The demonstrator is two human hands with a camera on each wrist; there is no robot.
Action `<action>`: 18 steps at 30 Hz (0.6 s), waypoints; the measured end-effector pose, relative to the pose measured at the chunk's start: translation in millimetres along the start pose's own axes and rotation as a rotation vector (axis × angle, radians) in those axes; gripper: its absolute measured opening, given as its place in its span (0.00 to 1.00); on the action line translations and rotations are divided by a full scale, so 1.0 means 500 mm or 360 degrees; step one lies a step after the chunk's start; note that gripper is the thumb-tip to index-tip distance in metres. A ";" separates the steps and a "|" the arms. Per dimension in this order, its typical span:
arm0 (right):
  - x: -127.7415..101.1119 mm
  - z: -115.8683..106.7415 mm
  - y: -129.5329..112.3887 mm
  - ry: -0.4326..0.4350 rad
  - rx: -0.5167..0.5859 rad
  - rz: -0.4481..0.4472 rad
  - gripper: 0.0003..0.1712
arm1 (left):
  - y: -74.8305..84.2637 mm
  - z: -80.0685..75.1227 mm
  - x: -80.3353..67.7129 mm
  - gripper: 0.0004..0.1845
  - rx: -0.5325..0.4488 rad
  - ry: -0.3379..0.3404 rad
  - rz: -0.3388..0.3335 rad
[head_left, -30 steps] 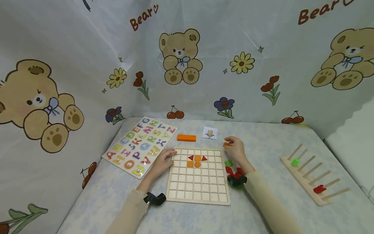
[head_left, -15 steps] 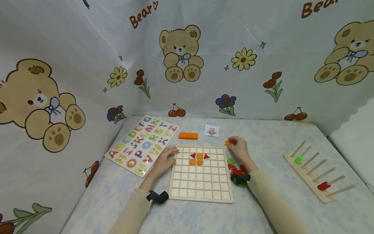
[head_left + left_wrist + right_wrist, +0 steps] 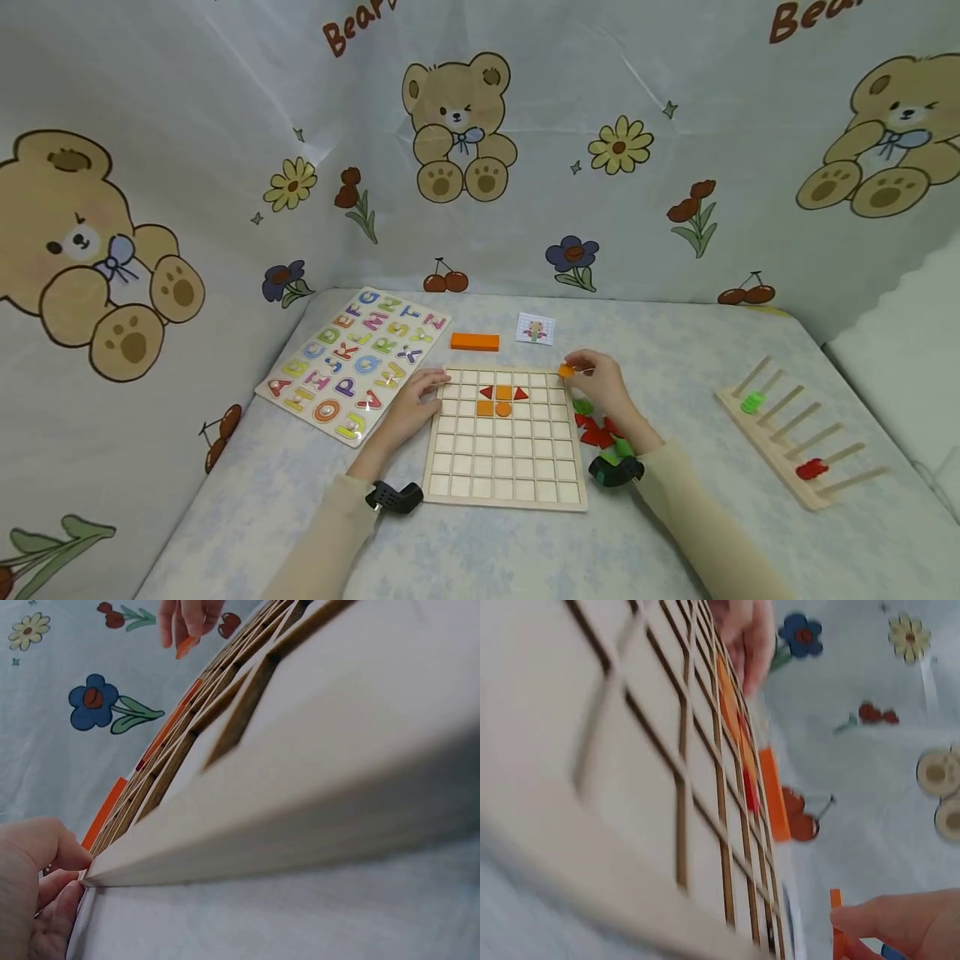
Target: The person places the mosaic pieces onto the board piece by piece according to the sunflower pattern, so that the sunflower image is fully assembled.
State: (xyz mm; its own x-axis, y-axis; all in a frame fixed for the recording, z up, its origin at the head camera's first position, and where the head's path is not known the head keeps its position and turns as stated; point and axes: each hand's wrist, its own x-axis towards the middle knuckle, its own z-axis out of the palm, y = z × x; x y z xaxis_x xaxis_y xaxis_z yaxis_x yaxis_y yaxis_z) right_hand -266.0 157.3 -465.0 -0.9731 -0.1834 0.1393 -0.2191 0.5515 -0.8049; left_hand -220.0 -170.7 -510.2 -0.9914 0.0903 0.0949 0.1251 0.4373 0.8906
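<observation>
Here the right hand [image 3: 600, 385] pinches a small orange wooden tile [image 3: 566, 371] above the far right corner of the pale wooden grid board [image 3: 502, 467], best lowered flat into a cell while the left hand [image 3: 416, 406], fingers relaxed, steadies the board's left edge.

Orange piece [image 3: 836, 930] beside grid board [image 3: 630, 765]

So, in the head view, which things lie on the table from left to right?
alphabet puzzle board → left hand → wooden grid board → right hand, pinching a small orange piece → wooden peg rack
</observation>
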 end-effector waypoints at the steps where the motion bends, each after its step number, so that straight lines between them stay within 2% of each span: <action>1: -0.007 0.008 -0.008 -0.0035 0.0005 -0.0050 0.18 | 0.001 -0.004 0.000 0.22 0.0005 -0.0001 -0.0007; 4: -0.028 0.033 -0.032 -0.0175 0.0042 -0.0145 0.17 | 0.002 -0.013 -0.001 0.22 0.0027 -0.0004 -0.0025; 8: -0.052 0.063 -0.051 -0.0309 0.0088 -0.0164 0.16 | 0.004 -0.016 -0.002 0.22 0.0031 -0.0017 -0.0035; 18: -0.067 0.094 -0.047 -0.0371 0.0099 -0.0245 0.15 | 0.001 -0.004 0.001 0.22 0.0020 -0.0032 -0.0019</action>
State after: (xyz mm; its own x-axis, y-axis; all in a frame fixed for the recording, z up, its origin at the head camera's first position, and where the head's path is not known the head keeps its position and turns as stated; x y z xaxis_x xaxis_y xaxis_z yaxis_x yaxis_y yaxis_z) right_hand -225.1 112.3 -477.9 -0.8845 -0.4474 0.1322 -0.3516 0.4530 -0.8193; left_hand -220.4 -172.5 -508.9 -0.9918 0.1030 0.0750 0.1137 0.4499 0.8858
